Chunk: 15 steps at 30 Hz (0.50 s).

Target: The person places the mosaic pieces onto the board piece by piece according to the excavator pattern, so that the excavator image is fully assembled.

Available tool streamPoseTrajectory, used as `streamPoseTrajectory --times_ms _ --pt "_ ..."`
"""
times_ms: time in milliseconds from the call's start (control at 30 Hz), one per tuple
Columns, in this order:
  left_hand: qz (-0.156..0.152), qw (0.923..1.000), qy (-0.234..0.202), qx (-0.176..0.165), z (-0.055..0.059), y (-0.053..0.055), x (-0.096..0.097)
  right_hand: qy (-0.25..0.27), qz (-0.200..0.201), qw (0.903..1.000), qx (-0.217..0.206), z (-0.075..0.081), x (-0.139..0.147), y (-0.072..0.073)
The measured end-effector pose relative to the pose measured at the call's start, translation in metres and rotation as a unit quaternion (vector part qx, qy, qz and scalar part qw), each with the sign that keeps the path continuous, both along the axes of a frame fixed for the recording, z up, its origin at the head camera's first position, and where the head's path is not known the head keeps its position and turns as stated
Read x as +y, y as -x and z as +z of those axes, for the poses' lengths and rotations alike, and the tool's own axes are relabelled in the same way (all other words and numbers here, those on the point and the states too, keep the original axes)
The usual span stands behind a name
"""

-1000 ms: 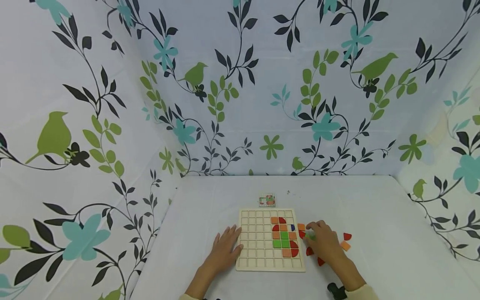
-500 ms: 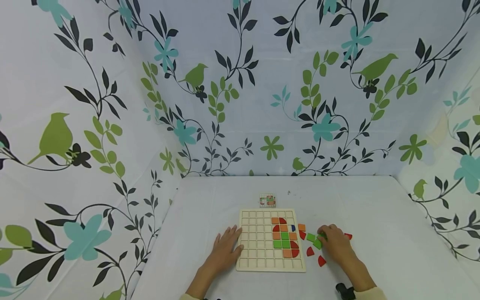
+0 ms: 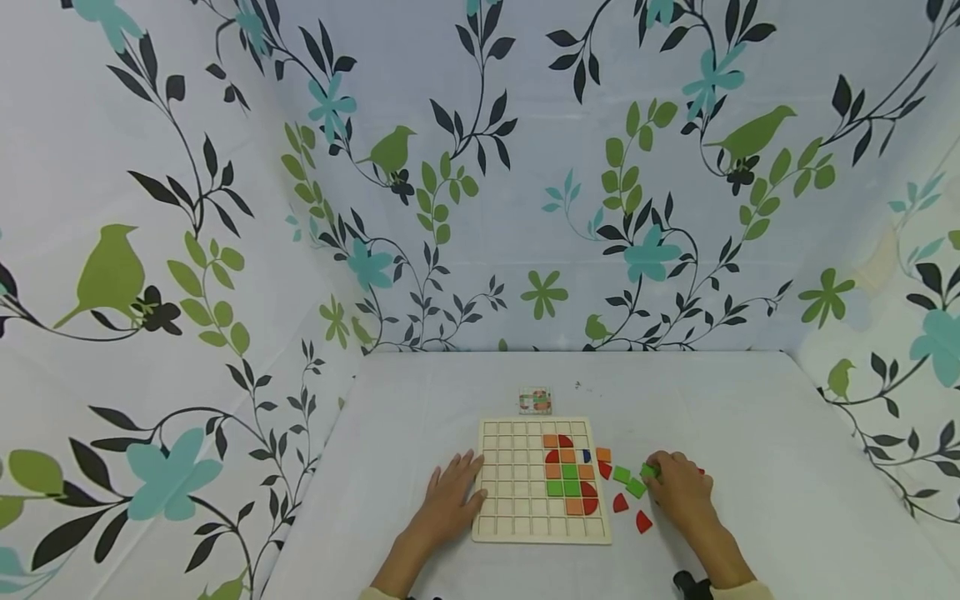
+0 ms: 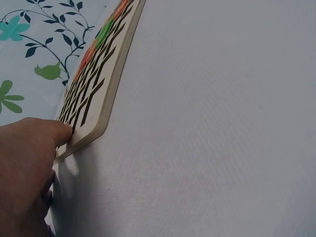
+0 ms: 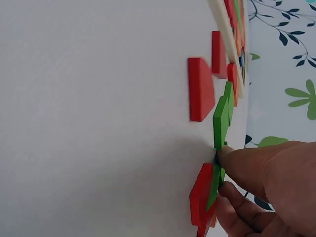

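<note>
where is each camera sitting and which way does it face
Head: on the person's head, facing forward and down at the wooden grid board; left hand, right hand and forearms show.
Left wrist: on that wrist, facing the board's corner and white tabletop; part of the left hand shows.
Right wrist: on that wrist, facing red quarter-circles; part of the right hand shows, pinching a green square.
Head and right wrist share that square.

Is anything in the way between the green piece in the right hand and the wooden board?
Yes. Two loose green squares lie between the green piece in the right hand and the board, with a red piece beside the board's edge. Lifting over them would probably work.
</note>
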<state>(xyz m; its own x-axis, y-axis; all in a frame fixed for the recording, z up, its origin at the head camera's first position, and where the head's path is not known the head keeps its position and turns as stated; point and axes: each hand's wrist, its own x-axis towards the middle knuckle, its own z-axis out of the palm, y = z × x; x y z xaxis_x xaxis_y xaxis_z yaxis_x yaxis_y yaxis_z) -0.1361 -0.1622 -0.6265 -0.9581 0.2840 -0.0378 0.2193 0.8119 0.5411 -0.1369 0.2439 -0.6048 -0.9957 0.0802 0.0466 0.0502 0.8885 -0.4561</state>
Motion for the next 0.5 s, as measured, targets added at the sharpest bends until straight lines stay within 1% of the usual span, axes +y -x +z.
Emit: streamPoseTrajectory --times_ms 167,233,367,500 --pt "-0.002 1.0000 0.000 0.001 0.0022 -0.0008 0.0004 0.044 0.008 0.9990 -0.004 0.0000 -0.0028 0.0019" --pt "-0.003 1.0000 -0.001 0.002 0.0036 -0.0013 0.0006 0.052 0.012 0.9986 -0.006 0.0001 -0.0039 0.0026" --pt "0.000 1.0000 -0.004 0.002 0.0069 -0.0027 0.0014 0.058 0.020 0.9981 -0.009 -0.0002 -0.0050 0.0046" --pt "0.001 1.0000 -0.006 0.002 0.0069 -0.0030 0.0021 0.055 0.027 0.9981 0.000 0.0004 -0.0066 0.0063"
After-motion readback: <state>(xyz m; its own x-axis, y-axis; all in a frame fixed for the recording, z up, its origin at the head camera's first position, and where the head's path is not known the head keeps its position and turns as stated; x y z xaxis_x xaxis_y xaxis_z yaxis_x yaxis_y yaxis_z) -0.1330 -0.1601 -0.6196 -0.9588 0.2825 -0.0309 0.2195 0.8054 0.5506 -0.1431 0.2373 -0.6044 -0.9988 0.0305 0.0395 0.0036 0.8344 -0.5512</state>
